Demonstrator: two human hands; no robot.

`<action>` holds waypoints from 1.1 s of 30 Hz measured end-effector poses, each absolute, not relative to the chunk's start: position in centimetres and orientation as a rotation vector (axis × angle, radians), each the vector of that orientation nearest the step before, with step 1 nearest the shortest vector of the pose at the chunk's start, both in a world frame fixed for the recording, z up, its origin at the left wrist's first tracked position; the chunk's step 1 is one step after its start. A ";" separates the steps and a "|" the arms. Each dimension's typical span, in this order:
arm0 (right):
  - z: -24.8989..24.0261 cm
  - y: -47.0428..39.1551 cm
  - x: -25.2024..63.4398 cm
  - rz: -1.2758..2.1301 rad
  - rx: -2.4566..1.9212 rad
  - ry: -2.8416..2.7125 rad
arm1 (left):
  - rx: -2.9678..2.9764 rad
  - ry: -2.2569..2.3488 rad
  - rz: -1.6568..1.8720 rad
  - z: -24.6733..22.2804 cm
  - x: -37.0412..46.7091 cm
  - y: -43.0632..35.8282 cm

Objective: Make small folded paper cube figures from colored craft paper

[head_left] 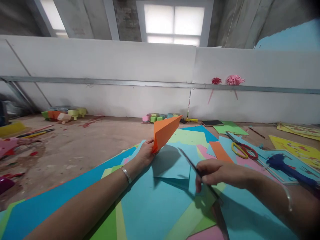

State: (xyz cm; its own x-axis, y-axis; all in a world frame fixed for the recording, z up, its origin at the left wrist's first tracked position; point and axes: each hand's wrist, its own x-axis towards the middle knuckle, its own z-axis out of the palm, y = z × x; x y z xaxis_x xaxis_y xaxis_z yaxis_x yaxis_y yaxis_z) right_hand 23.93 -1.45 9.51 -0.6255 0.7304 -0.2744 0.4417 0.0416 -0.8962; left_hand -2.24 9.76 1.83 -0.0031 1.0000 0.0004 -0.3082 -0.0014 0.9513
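My left hand (147, 152) is closed on the lower edge of a folded orange paper (163, 131), holding it up off the sheets. My right hand (216, 172) grips a slim, dark, pencil-like stick (189, 161), somewhat blurred; its exact kind does not show. The stick's upper tip points toward the orange paper, apart from it. Between my hands a folded light blue paper (172, 171) lies on larger blue sheets (147, 206). Past my right hand are scissors (243, 150) with one yellow and one red handle, and an orange strip (220, 151).
Green, pink and blue sheets overlap on the brown table (75, 146). Small coloured blocks (160, 117) stand by the white partition (100, 61). On the right lie a dark blue tool (287, 168) and yellow printed sheets (297, 150). Pencils (37, 134) are at left.
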 end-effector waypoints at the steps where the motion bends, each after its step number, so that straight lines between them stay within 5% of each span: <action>1: 9.0 -1.8 23.1 1.744 -1.171 -1.965 | 0.979 0.976 1.340 1.9 -2.2 9.7; 7: 7.7 -1.1 22.2 1.563 -1.159 -1.667 | 1.031 1.039 1.332 1.9 -2.0 9.7; 16: 3.9 0.2 22.1 0.386 -1.125 -2.288 | 1.345 1.430 1.334 0.8 -3.0 10.5; 22: 5.8 0.0 23.3 0.111 -0.985 -2.182 | 1.679 1.580 1.389 2.1 -2.4 9.1; 26: 5.8 0.0 24.3 -0.198 -1.127 -2.159 | 2.000 1.091 1.562 3.9 -0.4 5.4; 33: 5.6 -0.9 23.6 -0.203 -0.977 -1.993 | 1.375 1.070 1.268 2.9 2.5 1.6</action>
State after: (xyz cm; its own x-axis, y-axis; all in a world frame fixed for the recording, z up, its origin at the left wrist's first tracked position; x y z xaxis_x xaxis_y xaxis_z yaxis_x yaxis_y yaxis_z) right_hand 23.59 -0.93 5.57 -0.3021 0.5595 0.7718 0.7035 0.6772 -0.2156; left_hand 2.51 1.61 2.94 0.0803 0.9824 0.1683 0.0001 -0.1689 0.9856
